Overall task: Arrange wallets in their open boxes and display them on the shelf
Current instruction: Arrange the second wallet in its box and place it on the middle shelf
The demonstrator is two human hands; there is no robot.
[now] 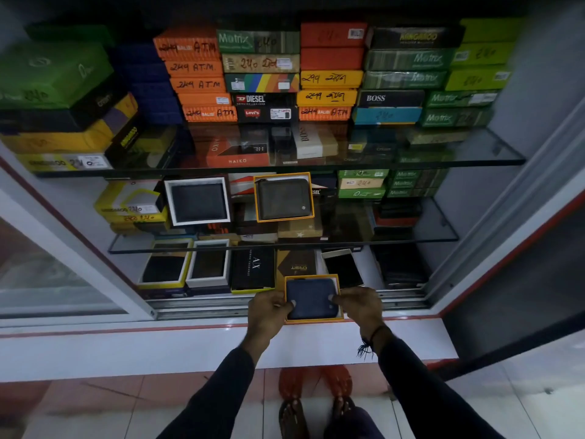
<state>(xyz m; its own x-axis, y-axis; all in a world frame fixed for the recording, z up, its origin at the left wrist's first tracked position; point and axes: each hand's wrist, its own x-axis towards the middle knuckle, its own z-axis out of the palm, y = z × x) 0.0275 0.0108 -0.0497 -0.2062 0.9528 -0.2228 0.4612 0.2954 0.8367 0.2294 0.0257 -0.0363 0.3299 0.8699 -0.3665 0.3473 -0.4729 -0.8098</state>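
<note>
Head view: both hands (pixel 269 312) (pixel 359 307) gripping boxed wallet (pixel 311 298)

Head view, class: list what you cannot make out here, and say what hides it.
- Underside of the orange box: hidden by the blue wallet and both hands, left, right.
- Stock behind the top glass shelf: blurred by reflections.
- Dark items at bottom right: too dim.

Person seen from above: both arms are covered by long dark sleeves (pixel 221 400) ending at the wrists, leaving the left hand (pixel 267 312) and right hand (pixel 361 307) bare. A black thread band (pixel 375 335) with a frayed tassel circles the right wrist. Feet wear open dark sandals (pixel 292 416).
</note>
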